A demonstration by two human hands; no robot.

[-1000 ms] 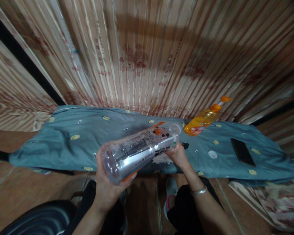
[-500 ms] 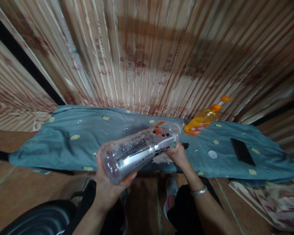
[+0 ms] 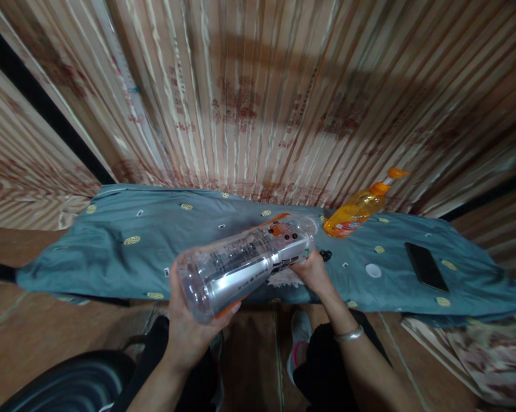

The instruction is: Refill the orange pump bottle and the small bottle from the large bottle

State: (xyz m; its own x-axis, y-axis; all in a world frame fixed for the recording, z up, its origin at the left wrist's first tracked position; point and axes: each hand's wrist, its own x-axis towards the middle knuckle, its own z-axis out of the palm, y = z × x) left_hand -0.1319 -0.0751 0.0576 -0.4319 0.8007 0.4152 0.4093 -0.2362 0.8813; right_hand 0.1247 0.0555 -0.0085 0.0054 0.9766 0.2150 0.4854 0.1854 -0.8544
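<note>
A large clear plastic bottle (image 3: 245, 263) with a silver and orange label lies tilted on its side in front of me, base toward me. My left hand (image 3: 189, 329) grips its base from below. My right hand (image 3: 313, 272) holds its far end, near the neck, above the front edge of a blue-grey cloth (image 3: 112, 246) spread over a low surface. A bracelet circles my right wrist.
An orange pump bottle (image 3: 358, 209) lies tilted on the cloth at the back right. A black phone (image 3: 426, 266) rests flat further right. A striped curtain (image 3: 258, 97) hangs behind. A dark round seat (image 3: 64, 383) sits at the lower left.
</note>
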